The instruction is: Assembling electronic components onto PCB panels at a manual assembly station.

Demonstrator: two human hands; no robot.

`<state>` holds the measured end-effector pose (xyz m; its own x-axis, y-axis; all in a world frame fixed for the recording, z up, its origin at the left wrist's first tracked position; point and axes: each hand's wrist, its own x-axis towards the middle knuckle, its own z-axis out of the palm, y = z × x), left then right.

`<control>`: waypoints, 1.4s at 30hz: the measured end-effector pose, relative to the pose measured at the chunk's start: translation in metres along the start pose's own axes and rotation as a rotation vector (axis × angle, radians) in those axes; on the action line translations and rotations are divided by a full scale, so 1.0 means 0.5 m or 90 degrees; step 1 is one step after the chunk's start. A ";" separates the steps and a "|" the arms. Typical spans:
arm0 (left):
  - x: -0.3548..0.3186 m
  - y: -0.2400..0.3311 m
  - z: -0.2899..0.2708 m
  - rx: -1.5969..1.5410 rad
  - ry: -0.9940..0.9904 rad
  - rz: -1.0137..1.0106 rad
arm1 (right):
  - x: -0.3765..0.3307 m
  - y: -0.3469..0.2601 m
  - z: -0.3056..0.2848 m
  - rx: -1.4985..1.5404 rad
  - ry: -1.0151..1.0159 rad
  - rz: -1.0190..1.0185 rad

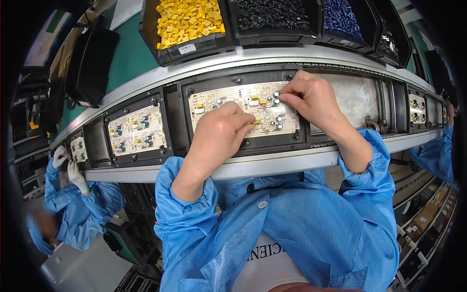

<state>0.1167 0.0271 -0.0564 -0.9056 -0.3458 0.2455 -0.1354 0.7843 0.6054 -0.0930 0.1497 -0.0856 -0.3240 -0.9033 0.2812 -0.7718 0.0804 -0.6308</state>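
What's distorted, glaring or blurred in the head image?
Head view: fisheye bows the long silvery metal rail, black corners; head view: pale sheen on the grey metal plate; head view: bare left hand and bare right hand look sharp, co-worker's head blurred.

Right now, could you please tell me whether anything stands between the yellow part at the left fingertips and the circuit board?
Nothing visible does: the left hand pinches the yellow part over the circuit board. Whether part and board touch, I cannot tell.
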 end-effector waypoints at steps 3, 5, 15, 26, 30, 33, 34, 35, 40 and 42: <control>0.000 -0.002 0.009 0.078 -0.016 0.022 | 0.001 0.001 -0.008 -0.003 -0.009 0.004; 0.003 -0.001 0.015 0.095 -0.015 0.034 | 0.002 0.000 -0.014 0.013 -0.014 0.006; 0.012 0.005 0.027 0.212 -0.027 0.139 | 0.016 -0.004 -0.055 0.432 -0.073 0.194; 0.054 0.018 -0.033 -0.083 -0.006 -0.037 | 0.022 0.000 -0.086 0.781 -0.214 0.307; 0.046 0.041 0.001 -0.290 -0.054 -0.156 | 0.021 -0.004 -0.086 0.704 -0.182 0.297; 0.039 0.034 0.011 -0.408 -0.094 -0.235 | 0.021 -0.001 -0.083 0.699 -0.142 0.269; 0.036 0.033 0.012 -0.424 -0.080 -0.236 | 0.022 -0.002 -0.083 0.689 -0.141 0.257; 0.033 0.033 0.012 -0.440 -0.066 -0.236 | 0.021 -0.002 -0.083 0.679 -0.140 0.245; 0.021 0.058 0.017 -0.320 -0.005 -0.220 | 0.020 0.023 -0.092 0.664 -0.146 0.242; 0.025 0.059 0.018 -0.274 -0.043 -0.226 | 0.015 0.031 -0.100 0.647 -0.133 0.248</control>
<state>0.0977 0.0507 -0.0423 -0.8600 -0.5056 -0.0697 -0.2732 0.3407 0.8996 -0.1346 0.1653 -0.0572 -0.2740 -0.9525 -0.1331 0.2026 0.0782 -0.9761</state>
